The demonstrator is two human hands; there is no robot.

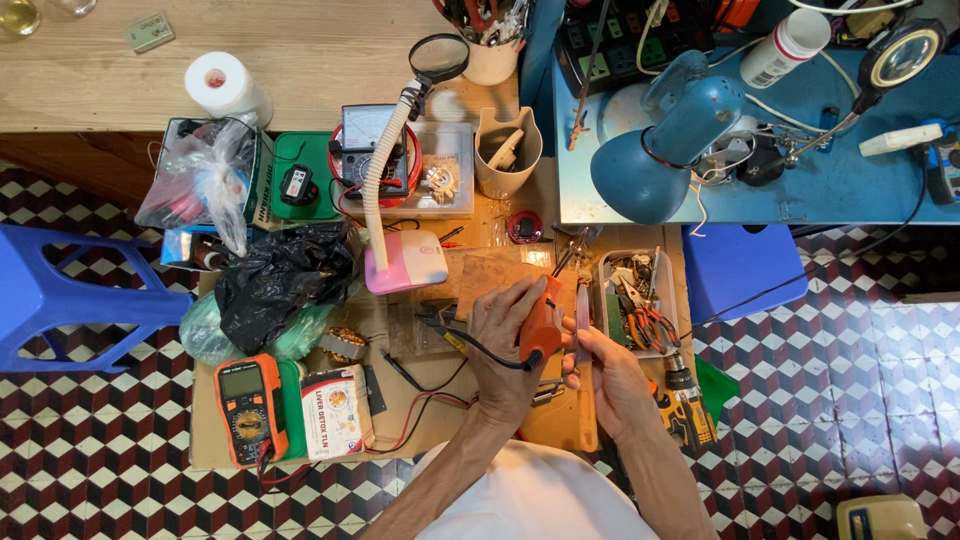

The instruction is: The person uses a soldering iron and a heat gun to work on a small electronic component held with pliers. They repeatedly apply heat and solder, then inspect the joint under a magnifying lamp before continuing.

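My left hand point(503, 345) grips an orange soldering iron point(541, 322) whose black cord point(470, 345) loops off to the left. Its tip points up toward a small wooden board point(495, 270). My right hand point(610, 375) holds a long flat metal blade with a wooden handle point(585, 400), pressed upright beside the orange tool. Both hands work close together over the low wooden table point(400, 420).
A pink desk lamp with a magnifier point(405, 262), an analog meter point(365, 135), an orange multimeter point(248, 408), a black plastic bag point(280, 280), a tray of pliers point(635, 305), a cordless drill point(685, 405) crowd the table. A blue lamp point(665, 150) sits on the blue bench, and a blue stool point(50, 295) stands left.
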